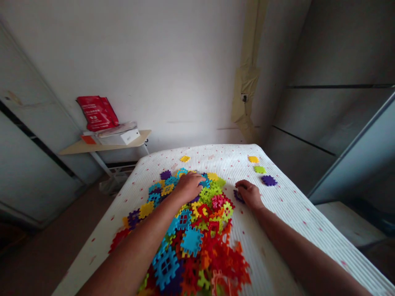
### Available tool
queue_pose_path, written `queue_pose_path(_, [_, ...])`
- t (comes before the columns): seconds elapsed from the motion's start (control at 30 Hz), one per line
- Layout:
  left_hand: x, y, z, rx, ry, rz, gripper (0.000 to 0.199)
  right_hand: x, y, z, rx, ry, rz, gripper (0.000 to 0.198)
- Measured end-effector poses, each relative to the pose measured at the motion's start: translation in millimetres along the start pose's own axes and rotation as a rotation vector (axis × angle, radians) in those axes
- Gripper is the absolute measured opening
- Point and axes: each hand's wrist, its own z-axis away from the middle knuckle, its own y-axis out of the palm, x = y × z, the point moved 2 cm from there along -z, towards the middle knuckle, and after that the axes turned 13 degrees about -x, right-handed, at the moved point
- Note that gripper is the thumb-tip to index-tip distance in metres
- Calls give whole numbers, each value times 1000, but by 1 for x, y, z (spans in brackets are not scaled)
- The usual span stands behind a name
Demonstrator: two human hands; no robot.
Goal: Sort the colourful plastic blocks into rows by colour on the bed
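Note:
A heap of interlocking plastic tiles [191, 240] with toothed edges, in blue, yellow, green, red, orange and purple, lies on the cloth-covered surface. Some tiles have window-like cutouts. My left hand [190, 186] rests over the far part of the heap with its fingers stretched across the pieces, close to a blue tile [205, 181]. To the right of the heap, my right hand [249, 194] has its thumb and fingers closed on a dark purple tile [238, 197], low against the cloth. The hand covers part of this tile.
Beyond my right hand, a yellow tile [253, 159], a green tile [259, 169] and a purple tile [269, 180] lie in a row. Another yellow tile [185, 158] lies near the far edge. A side table [143, 139] at left holds a white box [123, 137] and red bag [100, 115].

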Motion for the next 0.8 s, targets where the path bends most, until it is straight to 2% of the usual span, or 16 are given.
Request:
queue_pose_path(0.1, [1, 26, -19, 32, -25, -35, 29, -8, -6, 0, -77, 48, -68, 22])
queue_pose_path(0.17, [5, 39, -24, 46, -44, -50, 27, -9, -6, 0, -79, 13, -69, 20])
queue_pose_path(0.27, [10, 47, -27, 44, -66, -62, 24, -4, -2, 1, -33, -97, -27, 19])
queue_pose_path(0.37, [10, 45, -28, 18, -92, -67, 25, 4, -1, 2, -4, -198, 34, 19])
queue_pose_path(0.43, [7, 42, -27, -1, -108, -63, 23, 7, -1, 3, -1, -218, 59, 19])
queue_pose_path(0.63, [-4, 36, -21, -26, -174, -5, 7, 5, -1, 2, 12, -189, 88, 19])
queue_pose_path(0.8, [-1, 21, -15, -84, -286, 103, 5, 3, 2, 2, 19, -180, 113, 22])
